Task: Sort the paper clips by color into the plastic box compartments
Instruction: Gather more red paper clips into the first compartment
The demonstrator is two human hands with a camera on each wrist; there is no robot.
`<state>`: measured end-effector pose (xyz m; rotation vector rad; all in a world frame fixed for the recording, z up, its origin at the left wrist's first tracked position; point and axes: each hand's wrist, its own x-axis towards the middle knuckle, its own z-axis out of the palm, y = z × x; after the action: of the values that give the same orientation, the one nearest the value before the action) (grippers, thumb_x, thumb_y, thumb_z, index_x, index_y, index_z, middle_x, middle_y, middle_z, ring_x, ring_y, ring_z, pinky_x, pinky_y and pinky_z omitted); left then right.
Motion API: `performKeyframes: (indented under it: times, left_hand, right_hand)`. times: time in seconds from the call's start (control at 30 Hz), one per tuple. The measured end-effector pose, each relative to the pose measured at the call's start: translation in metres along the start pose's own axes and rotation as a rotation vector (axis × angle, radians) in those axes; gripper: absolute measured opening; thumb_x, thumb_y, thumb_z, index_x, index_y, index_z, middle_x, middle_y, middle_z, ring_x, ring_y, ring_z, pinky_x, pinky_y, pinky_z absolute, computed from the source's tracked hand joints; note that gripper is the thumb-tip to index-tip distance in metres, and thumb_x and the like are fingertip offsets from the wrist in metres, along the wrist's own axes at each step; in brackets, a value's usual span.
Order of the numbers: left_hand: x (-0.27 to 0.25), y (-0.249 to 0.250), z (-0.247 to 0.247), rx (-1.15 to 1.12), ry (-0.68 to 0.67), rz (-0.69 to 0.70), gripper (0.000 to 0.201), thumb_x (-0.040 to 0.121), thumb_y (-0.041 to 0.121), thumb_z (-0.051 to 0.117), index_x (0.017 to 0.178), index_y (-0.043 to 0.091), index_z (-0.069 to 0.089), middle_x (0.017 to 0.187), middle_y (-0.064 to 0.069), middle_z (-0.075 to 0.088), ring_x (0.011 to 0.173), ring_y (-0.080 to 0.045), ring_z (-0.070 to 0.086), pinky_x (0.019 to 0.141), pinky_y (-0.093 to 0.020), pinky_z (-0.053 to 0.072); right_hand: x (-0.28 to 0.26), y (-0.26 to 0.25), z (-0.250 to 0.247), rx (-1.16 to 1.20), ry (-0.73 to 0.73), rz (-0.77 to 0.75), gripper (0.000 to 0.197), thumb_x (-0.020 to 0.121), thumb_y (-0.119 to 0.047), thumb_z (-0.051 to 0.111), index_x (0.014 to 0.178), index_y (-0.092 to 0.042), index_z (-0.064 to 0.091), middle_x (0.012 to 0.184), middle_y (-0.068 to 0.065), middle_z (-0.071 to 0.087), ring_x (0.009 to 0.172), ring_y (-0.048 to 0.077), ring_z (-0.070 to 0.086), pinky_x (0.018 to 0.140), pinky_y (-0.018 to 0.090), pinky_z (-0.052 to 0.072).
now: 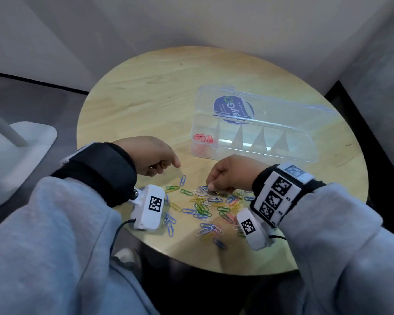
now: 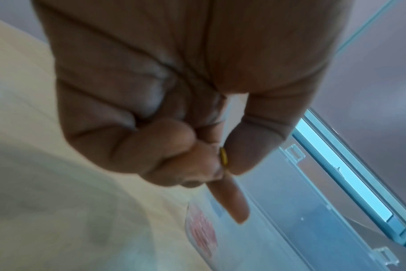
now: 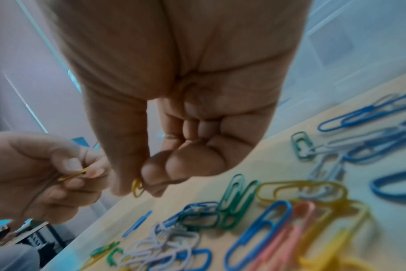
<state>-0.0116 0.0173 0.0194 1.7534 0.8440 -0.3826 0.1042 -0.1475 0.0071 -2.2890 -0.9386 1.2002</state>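
The right hand point(image 1: 228, 176) pinched a yellow wire paper clip point(image 3: 137, 187) at the mixed pile point(image 1: 209, 203). The left hand point(image 1: 150, 158) also pinched a yellow clip point(image 2: 224, 157). The clear plastic compartment box point(image 1: 305, 142) lay beyond both hands on the surface, its long axis left to right, slightly nearer the right hand.

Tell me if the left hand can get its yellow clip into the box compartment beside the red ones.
Probably yes: the left hand pinches a yellow clip near the open plastic box, with nothing between them.
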Motion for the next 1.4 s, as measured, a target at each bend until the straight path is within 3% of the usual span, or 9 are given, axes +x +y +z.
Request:
performKeyframes:
  times: [0.13,0.23,0.37,0.47,0.7,1.03,1.13,1.27,1.4]
  left_hand:
    - [-0.005,-0.006,-0.003,-0.117,-0.004,-0.042,0.033,0.089,0.002,0.033,0.068,0.006,0.058,0.060,-0.004,0.042,0.051,-0.015,0.038,0.051,-0.021,0.029]
    - [-0.004,-0.009,-0.002,-0.084,0.024,-0.094,0.029,0.089,0.005,0.035,0.066,0.006,0.054,0.062,-0.005,0.045,0.052,-0.017,0.042,0.046,-0.019,0.033]
    - [-0.002,-0.011,0.006,0.330,0.051,-0.152,0.018,0.082,0.015,0.053,0.064,0.011,0.052,0.062,-0.004,0.046,0.054,-0.021,0.040,0.049,-0.020,0.031]
    - [-0.003,-0.012,0.011,0.671,0.098,-0.102,0.018,0.075,0.032,0.066,0.067,0.016,0.061,0.068,-0.002,0.054,0.069,-0.023,0.049,0.065,-0.025,0.037]
    - [0.002,-0.012,0.024,0.771,0.153,-0.053,0.023,0.071,0.027,0.075,0.090,0.013,0.071,0.081,-0.002,0.063,0.077,-0.022,0.056,0.068,-0.023,0.040]
    - [0.012,-0.014,0.029,0.749,0.076,0.012,0.016,0.072,0.009,0.069,0.071,0.022,0.059,0.069,0.005,0.056,0.075,-0.017,0.052,0.065,-0.021,0.040]
    - [0.013,-0.014,0.028,0.750,0.072,0.012,0.020,0.073,0.007,0.069,0.068,0.022,0.056,0.067,0.009,0.052,0.073,-0.015,0.050,0.058,-0.021,0.036]
    - [0.011,-0.014,0.026,0.756,0.097,-0.004,0.012,0.072,0.013,0.072,0.076,0.021,0.064,0.074,0.003,0.060,0.076,-0.017,0.054,0.067,-0.023,0.040]
    - [0.010,-0.015,0.026,0.744,0.088,-0.015,0.011,0.072,0.016,0.072,0.070,0.020,0.062,0.077,0.002,0.062,0.077,-0.018,0.055,0.070,-0.024,0.041]
  right_hand:
    - [-0.003,0.003,-0.001,0.002,0.085,0.016,0.004,0.084,-0.014,0.067,0.082,-0.011,0.067,0.059,-0.002,0.057,0.041,0.000,0.053,0.046,0.008,0.046]
    - [-0.003,0.003,0.005,0.240,0.040,0.070,0.016,0.091,-0.009,0.056,0.075,-0.008,0.056,0.066,0.006,0.056,0.057,0.015,0.056,0.057,0.021,0.054]
    - [-0.006,-0.002,0.009,0.404,0.001,0.077,0.021,0.093,0.000,0.043,0.074,-0.008,0.048,0.067,0.010,0.053,0.057,0.019,0.053,0.050,0.025,0.049]
    - [-0.007,-0.006,0.010,0.112,0.007,-0.009,0.019,0.086,-0.003,0.056,0.072,-0.016,0.054,0.060,0.000,0.050,0.053,0.013,0.048,0.051,0.022,0.043]
    - [-0.005,-0.024,0.023,-0.439,-0.003,-0.115,0.021,0.079,-0.019,0.069,0.100,-0.021,0.066,0.065,-0.012,0.041,0.056,0.002,0.039,0.051,0.019,0.030]
    - [0.002,-0.015,0.027,-0.548,0.086,-0.059,0.028,0.076,-0.024,0.070,0.092,-0.025,0.047,0.069,-0.011,0.041,0.077,0.019,0.049,0.057,0.027,0.037]
    - [0.001,-0.016,0.029,-0.528,0.068,-0.080,0.030,0.075,-0.023,0.070,0.099,-0.025,0.052,0.070,-0.010,0.044,0.078,0.019,0.051,0.060,0.027,0.041]
    - [0.001,-0.020,0.034,-0.543,0.048,-0.124,0.021,0.080,-0.024,0.067,0.100,-0.022,0.060,0.070,-0.012,0.042,0.081,0.017,0.049,0.067,0.026,0.040]
    - [0.004,-0.022,0.033,-0.550,0.019,-0.091,0.018,0.084,-0.020,0.064,0.101,-0.016,0.064,0.074,-0.010,0.047,0.081,0.016,0.048,0.053,0.020,0.034]
